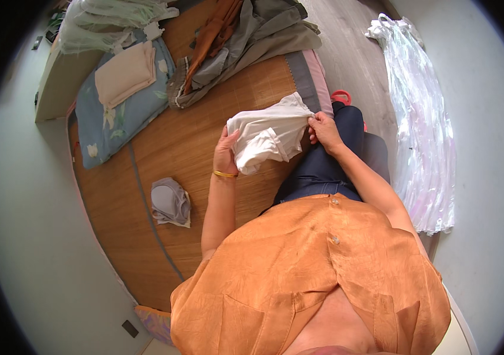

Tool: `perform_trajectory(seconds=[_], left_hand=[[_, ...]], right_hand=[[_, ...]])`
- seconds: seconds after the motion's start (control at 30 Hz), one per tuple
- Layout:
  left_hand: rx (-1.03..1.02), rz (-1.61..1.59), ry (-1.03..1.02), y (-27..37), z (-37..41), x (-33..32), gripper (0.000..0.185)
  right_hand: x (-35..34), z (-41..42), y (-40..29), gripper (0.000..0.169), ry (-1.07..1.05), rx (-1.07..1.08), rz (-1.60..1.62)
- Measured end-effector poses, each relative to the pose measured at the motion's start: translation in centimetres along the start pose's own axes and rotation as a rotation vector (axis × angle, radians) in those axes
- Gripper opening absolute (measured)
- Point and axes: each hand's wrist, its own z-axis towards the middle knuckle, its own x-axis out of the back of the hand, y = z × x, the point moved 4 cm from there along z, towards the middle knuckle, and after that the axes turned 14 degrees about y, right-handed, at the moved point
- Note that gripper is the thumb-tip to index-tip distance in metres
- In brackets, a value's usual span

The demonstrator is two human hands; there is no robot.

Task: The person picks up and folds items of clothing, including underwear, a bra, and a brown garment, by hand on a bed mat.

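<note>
A white cloth garment (269, 131) is stretched between my two hands above the bamboo mat (216, 186) on the bed. My left hand (226, 151), with a gold-coloured bracelet at its wrist, grips the garment's left side, thumb on top. At the right, my right hand (324, 133) pinches an upper corner between thumb and fingers. One part of the garment is folded over and hangs loosely in the middle. On the mat to the left of my left forearm lies a small grey padded garment, apparently a bra (169, 202), on top of some whitish cloth.
A blue floral quilt (132, 120) carries a folded beige cloth (126, 73). Grey and rust-brown clothes (252, 40) lie heaped at the mat's far end. A shiny, pleated translucent curtain (420, 128) hangs by the right wall; another sheer fabric (105, 26) is at upper left.
</note>
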Motion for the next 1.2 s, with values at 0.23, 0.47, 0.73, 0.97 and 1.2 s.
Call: perform_trajectory(seconds=[0.23, 0.47, 0.73, 0.97, 1.2], left_hand=[[-0.209, 0.501, -0.159, -0.4, -1.0, -2.3, 0.028], [-0.791, 1.470, -0.447, -5.8, -4.6, -7.1, 0.033], [-0.407, 0.640, 0.186, -6.6, -2.2, -2.3, 0.019], [-0.446, 0.092, 0.432, -1.0, -0.3, 2.2, 0.019], [-0.360, 0.221, 0.357, -0.2, -0.4, 0.9, 0.015]], right_hand=[[0.0, -2.7, -2.2, 0.024, 0.320, 0.507, -0.234], [-3.1, -5.9, -2.4, 0.028, -0.137, 0.325, -0.065], [-1.8, -5.4, -1.7, 0.014, -0.136, -0.037, 0.362], [0.0, -5.2, -4.7, 0.026, -0.300, -0.467, 1.027], [0.1, -4.8, -3.5, 0.023, -0.261, -0.281, 0.568]])
